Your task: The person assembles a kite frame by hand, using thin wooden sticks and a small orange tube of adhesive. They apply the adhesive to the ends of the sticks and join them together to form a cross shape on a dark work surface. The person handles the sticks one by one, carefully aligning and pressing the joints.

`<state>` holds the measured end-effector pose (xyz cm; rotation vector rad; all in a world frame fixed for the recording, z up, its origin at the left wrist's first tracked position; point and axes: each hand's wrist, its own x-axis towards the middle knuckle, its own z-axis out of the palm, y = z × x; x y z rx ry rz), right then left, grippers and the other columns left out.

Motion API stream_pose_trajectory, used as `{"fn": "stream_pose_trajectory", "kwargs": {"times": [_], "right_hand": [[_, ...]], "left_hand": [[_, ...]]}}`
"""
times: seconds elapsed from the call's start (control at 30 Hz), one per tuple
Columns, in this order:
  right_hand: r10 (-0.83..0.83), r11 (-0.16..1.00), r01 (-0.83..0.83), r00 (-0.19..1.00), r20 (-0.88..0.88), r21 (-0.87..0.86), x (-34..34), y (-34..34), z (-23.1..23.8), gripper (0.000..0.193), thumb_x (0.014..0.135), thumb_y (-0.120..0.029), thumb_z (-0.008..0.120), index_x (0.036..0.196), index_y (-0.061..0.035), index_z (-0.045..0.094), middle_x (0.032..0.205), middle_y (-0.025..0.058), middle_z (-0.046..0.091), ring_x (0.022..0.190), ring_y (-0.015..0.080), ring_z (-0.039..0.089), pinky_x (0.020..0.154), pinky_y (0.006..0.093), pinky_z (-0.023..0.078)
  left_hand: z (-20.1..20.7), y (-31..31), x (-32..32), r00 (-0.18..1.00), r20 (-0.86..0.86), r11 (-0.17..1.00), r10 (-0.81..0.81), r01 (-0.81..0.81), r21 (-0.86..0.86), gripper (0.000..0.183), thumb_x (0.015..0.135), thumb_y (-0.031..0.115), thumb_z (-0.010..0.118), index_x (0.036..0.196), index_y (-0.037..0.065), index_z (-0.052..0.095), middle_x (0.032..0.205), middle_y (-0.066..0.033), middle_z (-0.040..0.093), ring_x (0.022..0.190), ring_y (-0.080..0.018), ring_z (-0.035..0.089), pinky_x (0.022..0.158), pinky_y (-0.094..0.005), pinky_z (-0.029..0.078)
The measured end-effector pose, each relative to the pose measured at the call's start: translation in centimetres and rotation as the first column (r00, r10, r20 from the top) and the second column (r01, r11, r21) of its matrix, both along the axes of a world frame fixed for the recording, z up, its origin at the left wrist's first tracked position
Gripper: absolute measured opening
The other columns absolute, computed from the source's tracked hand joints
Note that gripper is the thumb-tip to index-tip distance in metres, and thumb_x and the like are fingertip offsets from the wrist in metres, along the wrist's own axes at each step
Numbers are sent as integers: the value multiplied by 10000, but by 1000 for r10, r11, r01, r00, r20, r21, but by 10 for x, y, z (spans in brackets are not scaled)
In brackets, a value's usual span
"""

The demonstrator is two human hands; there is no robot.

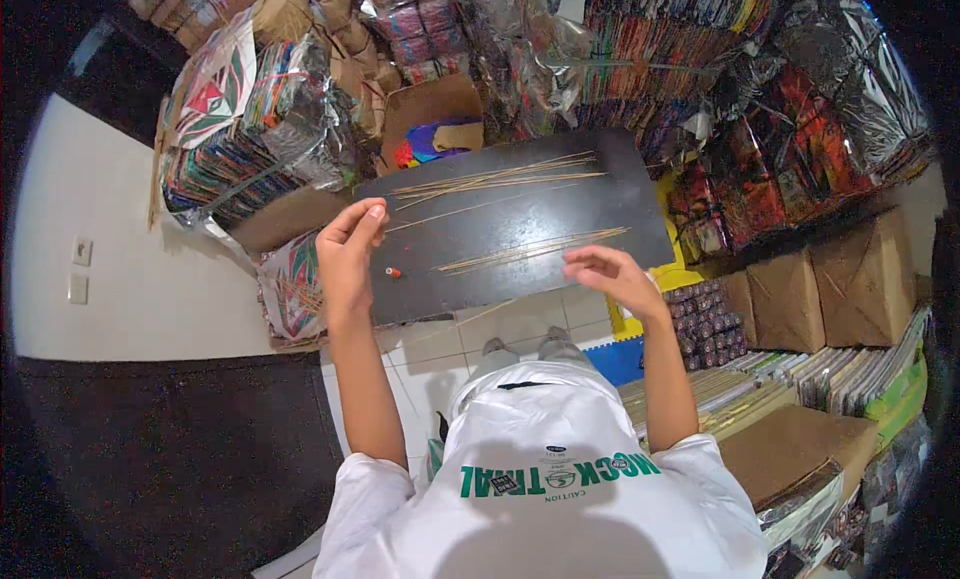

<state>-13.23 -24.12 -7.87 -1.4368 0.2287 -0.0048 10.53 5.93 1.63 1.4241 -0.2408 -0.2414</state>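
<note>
My left hand (352,247) is raised over the left end of the dark table (420,279), thumb and fingertips pinched together. What it holds, if anything, is too fine to make out. A single thin stick (470,211) runs rightward from close beside those fingertips. My right hand (610,276), fingers loosely bent and apart, hovers by the right end of a loose row of thin tan sticks (530,250). Nothing shows in its grasp. Across the table's far side lies another bunch of thin sticks (490,180). A small orange-and-white object (393,273) rests near my left wrist.
Tied stacks of printed sheets (250,129) stand at the far left, with more stacks (650,69) at the far right. An open cardboard box (432,104) sits behind the table. Brown paper packages (825,289) are at the right. Tiled floor (430,374) shows below the table.
</note>
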Motion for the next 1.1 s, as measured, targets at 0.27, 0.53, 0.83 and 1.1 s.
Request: {"fn": "stream_pose_trajectory", "kwargs": {"times": [0.27,0.53,0.83,1.1], "right_hand": [[-121,988,122,992,-22,99,4,10,3,196,916,-112,747,1071,-1,706,957,83,738,887,162,709,850,315,574],[-296,865,269,955,-2,422,3,4,-13,194,943,-131,728,1089,-10,687,975,107,742,855,191,736,790,345,622],[-350,812,323,936,-37,487,7,3,-9,168,965,-134,699,1083,-19,666,929,104,727,819,192,741,704,316,642],[-432,751,353,902,11,559,8,-5,-14,172,976,-137,688,1112,-34,660,980,101,729,852,184,741,698,288,639]], "left_hand": [[-8,2,10,978,-210,995,-17,-4,-103,236,928,115,742,1126,-9,717,910,-37,718,697,-61,596,664,-222,511],[-27,8,22,947,-314,994,-61,28,-109,268,961,146,714,1198,21,690,948,3,713,713,-49,632,747,-264,579],[-31,10,23,938,-321,987,-128,90,-132,255,977,113,680,1215,21,680,972,-11,721,784,-81,683,787,-297,599],[-35,21,8,893,-362,961,-267,276,-29,332,975,187,685,1257,17,642,1027,-66,733,854,-139,711,799,-315,601]]}}
